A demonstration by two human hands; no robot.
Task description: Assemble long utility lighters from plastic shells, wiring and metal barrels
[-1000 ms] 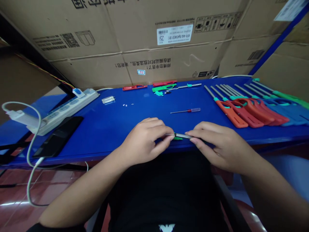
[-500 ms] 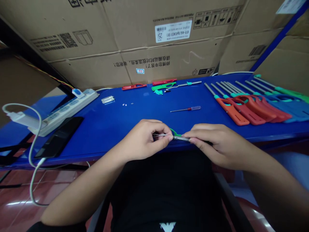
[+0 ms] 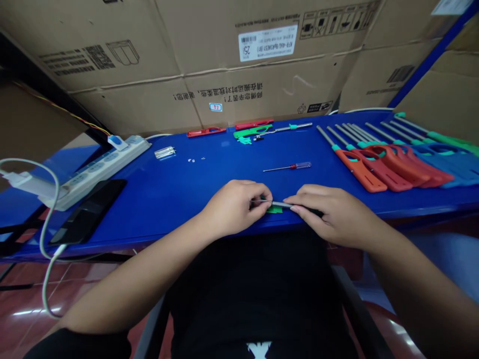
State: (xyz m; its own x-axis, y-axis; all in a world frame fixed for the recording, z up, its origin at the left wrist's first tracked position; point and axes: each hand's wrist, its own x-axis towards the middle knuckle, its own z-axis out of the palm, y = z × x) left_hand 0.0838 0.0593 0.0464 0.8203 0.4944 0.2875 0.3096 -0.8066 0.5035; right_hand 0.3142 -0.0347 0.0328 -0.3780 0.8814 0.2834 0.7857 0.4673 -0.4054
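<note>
The left hand (image 3: 234, 207) and right hand (image 3: 329, 215) pinch a slim metal lighter barrel (image 3: 280, 204) from opposite ends, each grip closed on it, just below a red-handled screwdriver (image 3: 287, 167). A green plastic piece (image 3: 275, 210) shows beneath the barrel. Fingertips held close together keep such a thin part steady. Left of the screwdriver lies a clear plastic case (image 3: 165, 152), its contents too small to tell.
</note>
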